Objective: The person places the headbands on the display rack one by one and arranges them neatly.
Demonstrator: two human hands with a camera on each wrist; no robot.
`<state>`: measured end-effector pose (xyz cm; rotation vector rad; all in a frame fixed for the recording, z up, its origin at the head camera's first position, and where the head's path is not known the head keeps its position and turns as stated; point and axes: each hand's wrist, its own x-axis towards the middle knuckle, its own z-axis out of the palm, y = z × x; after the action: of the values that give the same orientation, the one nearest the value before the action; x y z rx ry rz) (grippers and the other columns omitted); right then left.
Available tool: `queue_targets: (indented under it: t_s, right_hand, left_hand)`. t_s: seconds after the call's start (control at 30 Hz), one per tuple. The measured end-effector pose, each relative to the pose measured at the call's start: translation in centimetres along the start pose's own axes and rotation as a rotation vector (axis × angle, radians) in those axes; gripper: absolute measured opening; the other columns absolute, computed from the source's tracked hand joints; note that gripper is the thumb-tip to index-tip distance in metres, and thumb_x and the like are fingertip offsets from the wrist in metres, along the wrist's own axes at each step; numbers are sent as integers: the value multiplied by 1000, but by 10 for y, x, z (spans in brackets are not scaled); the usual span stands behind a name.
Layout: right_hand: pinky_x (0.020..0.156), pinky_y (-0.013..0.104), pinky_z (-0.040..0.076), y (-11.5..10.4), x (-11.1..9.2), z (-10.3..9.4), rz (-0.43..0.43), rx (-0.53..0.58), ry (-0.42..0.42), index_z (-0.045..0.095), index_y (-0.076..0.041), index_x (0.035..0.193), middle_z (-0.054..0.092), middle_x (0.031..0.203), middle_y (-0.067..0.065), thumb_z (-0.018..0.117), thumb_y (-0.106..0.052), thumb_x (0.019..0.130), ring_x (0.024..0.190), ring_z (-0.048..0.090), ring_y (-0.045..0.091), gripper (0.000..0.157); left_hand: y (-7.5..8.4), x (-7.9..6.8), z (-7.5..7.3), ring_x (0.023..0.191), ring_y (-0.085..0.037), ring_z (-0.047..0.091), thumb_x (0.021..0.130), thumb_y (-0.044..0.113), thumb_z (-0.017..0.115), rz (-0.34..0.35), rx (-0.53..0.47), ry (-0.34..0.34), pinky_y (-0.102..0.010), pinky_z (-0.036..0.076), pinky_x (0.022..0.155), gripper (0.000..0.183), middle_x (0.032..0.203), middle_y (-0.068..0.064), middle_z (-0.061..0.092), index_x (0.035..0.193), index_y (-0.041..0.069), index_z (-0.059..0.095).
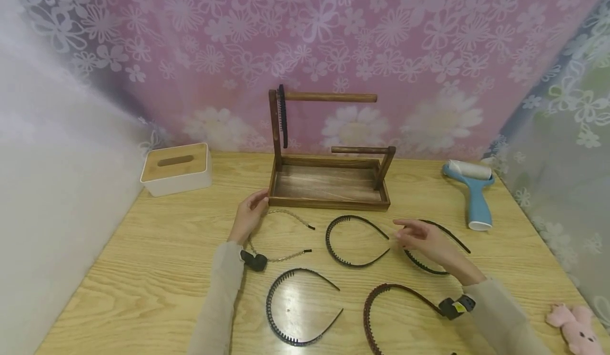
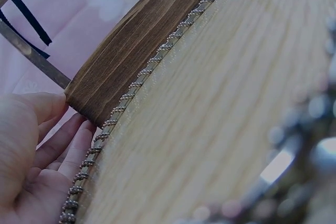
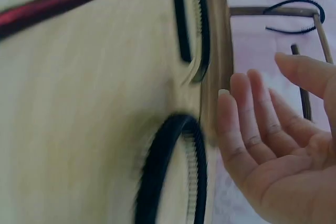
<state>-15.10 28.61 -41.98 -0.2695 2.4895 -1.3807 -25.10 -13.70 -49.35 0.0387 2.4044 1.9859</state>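
Observation:
My left hand (image 1: 249, 216) grips the front left corner of a dark wooden rack (image 1: 329, 204) with two horizontal bars. In the left wrist view, the thumb and fingers meet at that corner. A beaded headband (image 1: 286, 258) lies beside this hand. My right hand (image 1: 431, 245) hovers with extended fingers over a black headband (image 1: 452, 234), partly hiding it; nothing is between the fingers in the right wrist view. Another black headband (image 1: 328, 238) lies between the hands. One black toothed headband (image 1: 283, 116) hangs at the inner end of the rack's upper bar.
Nearer the front lie a dark toothed headband (image 1: 269, 307) and a reddish-brown headband (image 1: 368, 312). A white tissue box (image 1: 183, 183) with a wooden lid stands at left. A blue-handled lint roller (image 1: 476, 201) lies at right, a pink plush toy (image 1: 576, 329) at lower right.

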Motion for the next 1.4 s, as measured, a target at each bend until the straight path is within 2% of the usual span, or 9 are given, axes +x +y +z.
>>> queue_targets:
  t_s: [0.07, 0.2, 0.37, 0.57, 0.63, 0.8, 0.97, 1.17, 1.4]
  right_hand:
    - [78, 27, 59, 7, -11, -4, -10, -30, 16, 41, 8, 142, 65, 112, 23, 56, -20, 100, 91, 65, 4, 53]
    - [69, 23, 55, 15, -30, -8, 14, -127, 53, 48, 6, 137, 66, 109, 17, 60, -20, 98, 84, 60, -1, 48]
    - [66, 22, 51, 22, -39, -9, 22, -214, 74, 55, 4, 130, 69, 103, 12, 66, -20, 94, 80, 58, -2, 44]
    - [64, 20, 51, 28, -36, -1, -11, -290, 94, 60, 4, 124, 70, 98, 9, 73, -18, 87, 77, 58, -4, 45]
    - [61, 20, 50, 28, -34, 2, -17, -312, 96, 60, 5, 122, 70, 95, 8, 75, -17, 85, 75, 56, -4, 46]
    - [57, 20, 46, 28, -28, 3, -17, -362, 70, 59, 10, 121, 67, 89, 5, 77, -14, 82, 71, 52, -3, 49]
    - [54, 20, 44, 24, -24, 1, 12, -390, 35, 59, 12, 121, 63, 87, 3, 72, -8, 83, 69, 50, -1, 44]
    - [54, 22, 40, 11, -24, -3, 14, -388, 61, 61, 10, 122, 63, 89, 3, 67, -10, 87, 70, 49, 3, 41]
    - [58, 23, 47, -1, -19, -14, -5, -332, 84, 57, 8, 128, 64, 98, 9, 64, -13, 92, 77, 52, 0, 42]
  left_hand:
    - [0, 0, 0, 129, -28, 52, 102, 19, 52, 0, -1, 0, -42, 43, 110, 38, 142, -13, 54, 138, 8, 54]
    - [-1, 0, -1, 130, -28, 51, 102, 20, 53, -2, 2, -9, -42, 41, 112, 38, 144, -11, 53, 138, 9, 54]
    - [2, -3, -2, 131, -30, 50, 102, 22, 53, -5, 1, -29, -44, 37, 115, 40, 145, -13, 51, 140, 8, 52]
    - [6, -5, -3, 133, -31, 48, 103, 19, 51, -22, -7, -42, -44, 36, 116, 41, 146, -16, 49, 141, 5, 50]
    - [-3, 0, -2, 133, -30, 48, 103, 21, 51, -16, -12, -36, -44, 36, 116, 41, 146, -15, 49, 141, 6, 50]
    - [-3, 1, -1, 133, -32, 47, 102, 20, 52, -12, -39, -34, -45, 34, 117, 42, 147, -17, 48, 142, 5, 49]
    - [0, -1, 0, 130, -29, 50, 102, 19, 53, -1, -25, -18, -43, 37, 115, 40, 144, -15, 52, 139, 6, 52]
    - [1, -3, 0, 128, -29, 52, 102, 18, 53, 5, -17, 4, -42, 38, 114, 37, 141, -15, 54, 137, 5, 54]
    - [0, -2, 0, 129, -29, 51, 102, 19, 53, 12, -5, -4, -42, 39, 114, 38, 142, -15, 54, 137, 6, 54]
